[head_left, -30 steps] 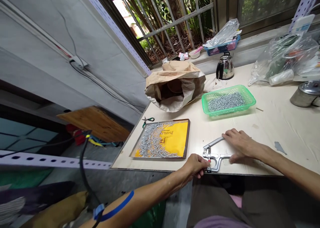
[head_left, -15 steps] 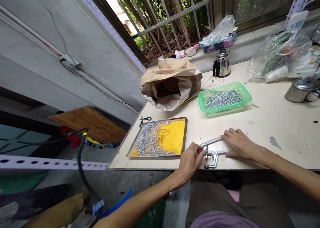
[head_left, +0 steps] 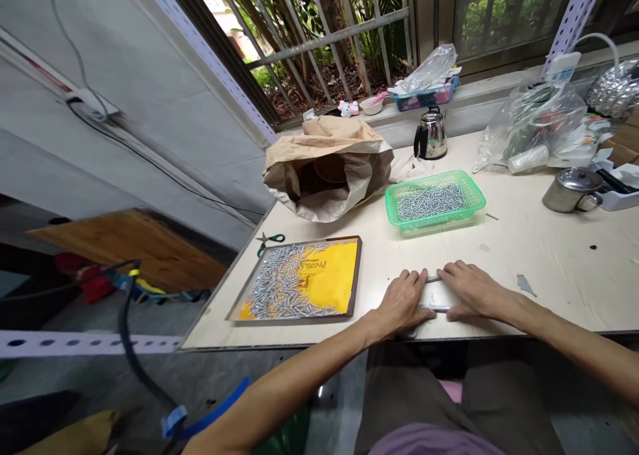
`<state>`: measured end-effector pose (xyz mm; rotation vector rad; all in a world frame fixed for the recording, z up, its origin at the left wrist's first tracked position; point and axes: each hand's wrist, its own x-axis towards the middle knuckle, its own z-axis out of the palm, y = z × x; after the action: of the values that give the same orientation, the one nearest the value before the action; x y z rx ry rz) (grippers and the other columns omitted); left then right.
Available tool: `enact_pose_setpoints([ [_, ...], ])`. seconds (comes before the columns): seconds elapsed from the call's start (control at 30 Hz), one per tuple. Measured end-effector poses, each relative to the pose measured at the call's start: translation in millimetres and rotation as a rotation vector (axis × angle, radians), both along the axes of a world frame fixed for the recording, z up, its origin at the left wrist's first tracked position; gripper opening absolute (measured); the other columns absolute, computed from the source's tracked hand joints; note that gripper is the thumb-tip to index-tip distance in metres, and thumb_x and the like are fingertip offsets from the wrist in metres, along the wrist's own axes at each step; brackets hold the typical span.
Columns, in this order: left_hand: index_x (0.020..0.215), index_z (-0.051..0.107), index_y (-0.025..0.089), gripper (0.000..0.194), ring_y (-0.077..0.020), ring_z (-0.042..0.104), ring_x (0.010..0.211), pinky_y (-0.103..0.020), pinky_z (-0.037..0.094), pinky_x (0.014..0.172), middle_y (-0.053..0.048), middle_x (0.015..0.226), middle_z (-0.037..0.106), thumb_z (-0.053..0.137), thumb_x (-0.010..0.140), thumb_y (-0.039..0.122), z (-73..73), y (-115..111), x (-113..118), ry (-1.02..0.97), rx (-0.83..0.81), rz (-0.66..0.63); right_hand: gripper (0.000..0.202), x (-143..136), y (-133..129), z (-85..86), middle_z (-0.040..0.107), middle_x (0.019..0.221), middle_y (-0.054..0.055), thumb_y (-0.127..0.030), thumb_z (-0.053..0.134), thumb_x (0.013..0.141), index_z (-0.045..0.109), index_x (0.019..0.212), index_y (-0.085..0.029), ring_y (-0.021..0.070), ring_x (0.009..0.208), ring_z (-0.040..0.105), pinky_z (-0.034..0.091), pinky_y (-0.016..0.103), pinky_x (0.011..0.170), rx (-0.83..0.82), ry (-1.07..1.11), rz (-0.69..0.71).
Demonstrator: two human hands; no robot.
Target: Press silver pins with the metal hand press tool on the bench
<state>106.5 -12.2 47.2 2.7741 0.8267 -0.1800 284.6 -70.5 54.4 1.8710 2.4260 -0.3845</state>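
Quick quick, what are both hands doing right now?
Left hand: partly closed, holding the metal tool.
Right hand: partly closed, holding the metal tool too.

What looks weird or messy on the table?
The paper bag is crumpled and gaping open. A gray mark, maybe a scrap, stands out on the pale table beyond the right arm. I see no metal pieces spilled.

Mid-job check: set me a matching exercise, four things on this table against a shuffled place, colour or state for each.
1. Scissors
2. Plastic basket
3. Paper bag
4. Metal tool

A. Crumpled, mouth open
B. Between left hand and right hand
C. Beside the shallow tray's far left corner
D. Green, holding small metal pieces

Pairs: 1-C, 2-D, 3-A, 4-B
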Motion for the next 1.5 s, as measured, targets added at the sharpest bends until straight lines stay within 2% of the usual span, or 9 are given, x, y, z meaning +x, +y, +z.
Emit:
enact_pose_setpoints([
  [0.27,0.092,0.058,0.019,0.023,-0.0207,0.052,0.093,-0.032,0.044,0.078,-0.004,0.093,0.058,0.062,0.082,0.039,-9.9,0.9,0.1,-0.057,-0.044,0.028,0.005,-5.1,-4.5,-2.9,0.059,0.083,0.005,-0.019,0.064,0.079,0.060,0.080,-0.018,0.0186,0.080,0.053,0.038,0.029,0.069,0.100,0.071,0.094],
  [0.43,0.088,0.059,0.018,0.017,-0.0205,0.053,0.092,-0.033,0.044,0.078,-0.004,0.090,0.059,0.058,0.086,0.035,-11.4,0.3,-0.3,-0.058,-0.025,0.014,0.012,-7.7,-10.2,-9.3,0.056,0.076,0.004,-0.017,0.051,0.086,0.058,0.077,-0.019,0.0181,0.073,0.051,0.038,0.029,0.064,0.159,0.107,0.064],
  [0.57,0.102,0.057,0.018,0.028,-0.0245,0.054,0.097,-0.038,0.048,0.081,-0.007,0.099,0.061,0.061,0.083,0.038,-8.8,-7.4,-1.9,-0.104,0.048,0.078,0.013,1.8,-12.1,-5.9,0.057,0.091,0.008,-0.026,0.054,0.086,0.060,0.095,-0.020,0.0216,0.086,0.053,0.043,0.032,0.073,0.189,0.198,0.061],
  [0.73,0.125,0.045,0.015,0.044,-0.0299,0.043,0.126,-0.047,0.041,0.100,-0.016,0.132,0.050,0.056,0.087,0.035,-30.1,-46.5,-6.0,-0.308,0.167,0.068,0.048,18.7,-2.2,-10.2,0.057,0.109,0.015,-0.043,0.064,0.076,0.055,0.116,-0.018,0.0275,0.096,0.053,0.045,0.041,0.081,0.146,0.223,0.119],
  [0.93,0.130,0.040,0.012,0.056,-0.0274,0.042,0.129,-0.046,0.033,0.109,-0.016,0.131,0.053,0.043,0.090,0.051,-52.8,-85.9,-0.7,-0.472,0.123,0.037,0.026,18.6,24.3,-15.8,0.063,0.091,0.009,-0.023,0.039,0.090,0.064,0.090,-0.018,0.0223,0.085,0.054,0.042,0.036,0.076,0.185,0.123,0.010],
  [1.07,0.131,0.040,0.011,0.058,-0.0294,0.039,0.131,-0.049,0.031,0.110,-0.017,0.130,0.053,0.045,0.089,0.051,-52.8,-86.2,1.1,-0.487,0.092,0.052,0.024,-2.1,36.7,-1.3,0.063,0.093,0.008,-0.022,0.042,0.091,0.066,0.089,-0.018,0.0222,0.087,0.053,0.039,0.035,0.074,0.230,0.079,-0.092],
  [1.17,0.133,0.039,0.008,0.065,-0.0319,0.041,0.129,-0.049,0.034,0.108,-0.019,0.130,0.053,0.048,0.087,0.053,-50.7,-85.2,0.0,-0.490,0.040,0.034,0.021,-35.0,34.6,9.3,0.061,0.100,0.007,-0.018,0.050,0.086,0.067,0.097,-0.023,0.0199,0.089,0.052,0.038,0.032,0.074,0.160,0.142,0.148],
  [1.3,0.140,0.033,0.010,0.068,-0.0318,0.050,0.121,-0.045,0.042,0.100,-0.019,0.131,0.052,0.048,0.088,0.052,-43.8,-82.6,-1.9,-0.434,-0.069,0.005,0.017,-78.0,26.7,7.8,0.059,0.092,0.004,-0.017,0.054,0.084,0.068,0.079,-0.024,0.0165,0.083,0.051,0.037,0.027,0.068,0.040,0.186,0.467],
  [1.5,0.144,0.026,0.016,0.082,-0.0324,0.050,0.120,-0.040,0.046,0.097,-0.012,0.133,0.052,0.050,0.081,0.062,-29.6,-60.2,14.8,-0.414,0.033,-0.083,0.022,-82.6,48.3,-16.5,0.059,0.085,0.004,-0.006,0.044,0.082,0.061,0.078,-0.020,0.0162,0.075,0.055,0.042,0.028,0.067,0.083,0.117,0.345],
])
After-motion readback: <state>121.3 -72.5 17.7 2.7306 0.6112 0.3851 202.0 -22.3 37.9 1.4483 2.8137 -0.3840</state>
